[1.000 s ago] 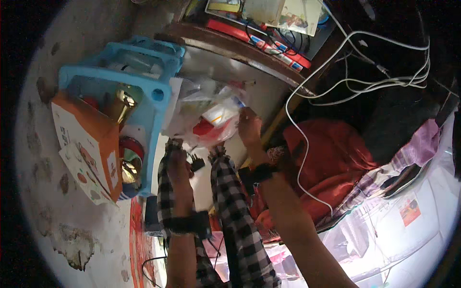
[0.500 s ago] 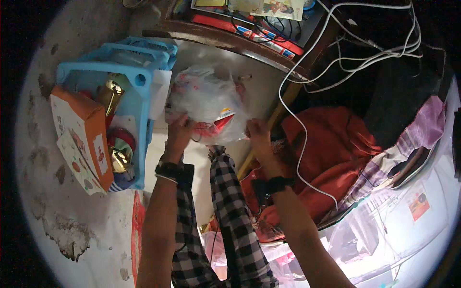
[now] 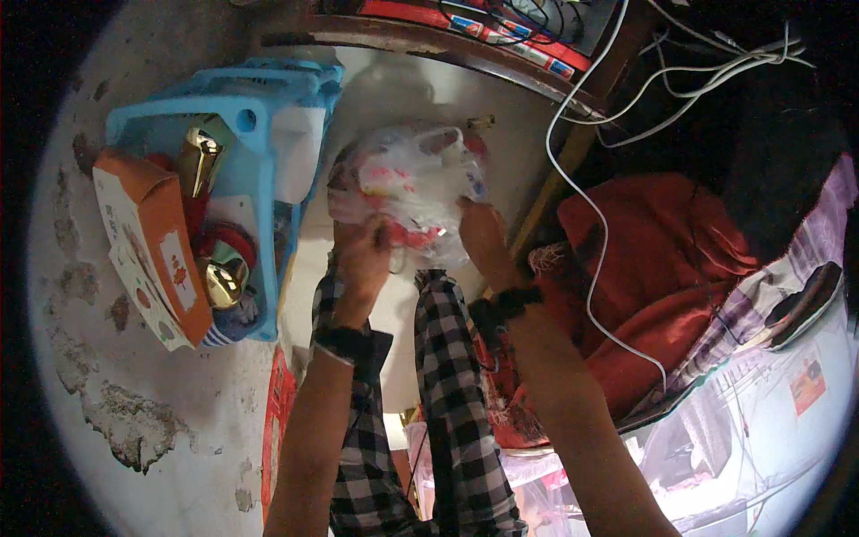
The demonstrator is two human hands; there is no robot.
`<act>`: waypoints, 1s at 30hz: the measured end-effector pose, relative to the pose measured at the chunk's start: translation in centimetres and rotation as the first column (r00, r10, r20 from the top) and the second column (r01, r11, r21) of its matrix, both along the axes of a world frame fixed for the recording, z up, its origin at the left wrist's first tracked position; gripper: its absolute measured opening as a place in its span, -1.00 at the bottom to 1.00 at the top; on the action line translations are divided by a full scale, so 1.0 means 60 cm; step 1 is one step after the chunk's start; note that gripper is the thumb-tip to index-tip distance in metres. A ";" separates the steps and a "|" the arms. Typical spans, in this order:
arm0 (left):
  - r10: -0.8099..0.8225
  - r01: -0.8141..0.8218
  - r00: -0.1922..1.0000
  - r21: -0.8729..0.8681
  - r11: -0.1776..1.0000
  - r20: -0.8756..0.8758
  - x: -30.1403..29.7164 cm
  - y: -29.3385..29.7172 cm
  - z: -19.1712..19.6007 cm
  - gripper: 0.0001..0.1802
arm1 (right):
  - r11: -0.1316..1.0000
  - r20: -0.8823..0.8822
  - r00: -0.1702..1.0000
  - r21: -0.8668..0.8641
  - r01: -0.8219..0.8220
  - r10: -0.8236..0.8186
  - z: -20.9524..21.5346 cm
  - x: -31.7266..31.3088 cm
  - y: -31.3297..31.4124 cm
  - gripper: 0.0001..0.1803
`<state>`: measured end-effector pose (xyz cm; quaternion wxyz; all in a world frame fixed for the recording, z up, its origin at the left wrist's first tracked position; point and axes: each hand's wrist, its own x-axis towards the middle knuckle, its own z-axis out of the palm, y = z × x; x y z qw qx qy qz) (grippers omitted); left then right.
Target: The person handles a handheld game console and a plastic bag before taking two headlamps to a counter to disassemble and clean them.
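A crumpled, see-through white plastic bag (image 3: 407,170) with red print rests on the pale floor in front of my legs. Something red shows through its near side, but its kind cannot be made out. My left hand (image 3: 362,255) is closed at the bag's near left edge, its fingers slightly blurred. On the other side, my right hand (image 3: 483,234) pinches the plastic at the right edge. A loop of the bag, like a handle, stands up at its far right.
At the left stands a blue plastic basket (image 3: 264,188) holding gold-coloured items and an orange and white box (image 3: 157,242). A wooden cabinet (image 3: 412,40) edges the far side. White cables (image 3: 582,188) hang over a red cloth (image 3: 644,242) at the right.
My left hand has moved right and slightly nearer me, closer to my right hand. The bag has been gathered and its shape has shifted. The view has moved a little.
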<state>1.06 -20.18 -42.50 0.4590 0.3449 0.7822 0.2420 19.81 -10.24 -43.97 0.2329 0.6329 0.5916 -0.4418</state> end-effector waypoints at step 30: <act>0.125 -0.126 0.991 0.029 0.992 0.038 -0.006 0.184 0.459 -0.93 | 0.918 -0.605 0.796 0.327 0.223 0.022 0.421 -0.062 0.116 -0.64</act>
